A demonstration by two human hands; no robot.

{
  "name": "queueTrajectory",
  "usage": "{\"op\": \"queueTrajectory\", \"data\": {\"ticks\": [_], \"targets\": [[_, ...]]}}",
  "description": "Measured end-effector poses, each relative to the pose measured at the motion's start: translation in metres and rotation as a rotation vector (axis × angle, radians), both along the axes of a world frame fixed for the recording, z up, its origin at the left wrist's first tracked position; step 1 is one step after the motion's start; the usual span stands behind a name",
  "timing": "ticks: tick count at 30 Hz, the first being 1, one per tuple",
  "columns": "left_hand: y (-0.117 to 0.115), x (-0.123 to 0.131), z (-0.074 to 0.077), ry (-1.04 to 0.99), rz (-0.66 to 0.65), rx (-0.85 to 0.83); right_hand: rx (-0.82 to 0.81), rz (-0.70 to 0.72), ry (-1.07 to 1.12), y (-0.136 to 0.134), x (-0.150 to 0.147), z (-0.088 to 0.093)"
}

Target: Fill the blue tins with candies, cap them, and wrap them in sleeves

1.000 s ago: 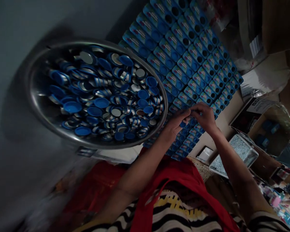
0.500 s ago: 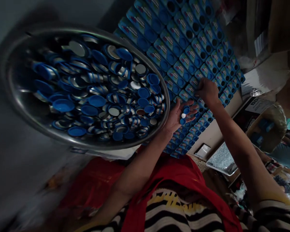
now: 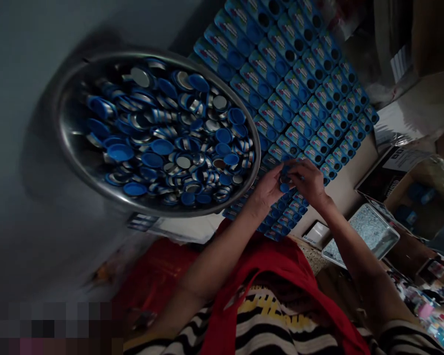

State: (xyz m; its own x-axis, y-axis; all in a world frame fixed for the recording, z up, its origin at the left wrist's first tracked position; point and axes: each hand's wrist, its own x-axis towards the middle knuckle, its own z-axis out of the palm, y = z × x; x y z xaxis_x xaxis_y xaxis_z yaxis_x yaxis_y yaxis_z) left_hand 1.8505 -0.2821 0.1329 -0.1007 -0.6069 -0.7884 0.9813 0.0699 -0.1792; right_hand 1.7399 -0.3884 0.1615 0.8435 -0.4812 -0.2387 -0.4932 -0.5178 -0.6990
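Lying among the fingers of the person's left hand (image 3: 265, 192), small blue discs (image 3: 284, 188) show smooth, round and flat, the nearest with its plain blue face in view. A second one, farther off, is darker and partly covered by fingers, so how many there are cannot be told. They sit just right of a wide metal basin (image 3: 163, 213) and over the near part of the rows of blue packs (image 3: 284, 93).

The left hand is cupped, its fingers partly curled around the discs and holding them. The right hand (image 3: 311, 183) comes in from the right, thumb and fingers drawn close together with their tips at the discs; whether it pinches one or only touches cannot be told.

In the basin on the left lies a heap of caps (image 3: 162, 147), some turned blue side up, others showing silvery faces and edges. The packs bear printed labels and one round spot each: blue on many of those at left, dark on many toward the far right.
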Motion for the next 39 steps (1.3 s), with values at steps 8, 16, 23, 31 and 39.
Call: {"op": "queueTrajectory", "data": {"ticks": [8,16,23,31,39], "targets": [[0.016,0.009,0.006,-0.067,-0.006,-0.020,-0.101,-0.286,0.066,-0.036,0.028,-0.013],[0.024,0.014,-0.005,-0.088,0.005,-0.074,-0.354,-0.031,0.513,-0.073,0.079,-0.037],[0.039,0.008,-0.002,-0.120,-0.080,-0.058,-0.248,-0.010,0.286,-0.062,0.028,-0.022],[0.039,-0.003,0.002,-0.081,-0.193,-0.047,-0.178,0.153,0.138,-0.030,-0.064,-0.033],[0.016,-0.012,0.003,-0.206,-0.161,-0.078,0.052,-0.054,0.054,-0.055,-0.060,-0.022]]}}
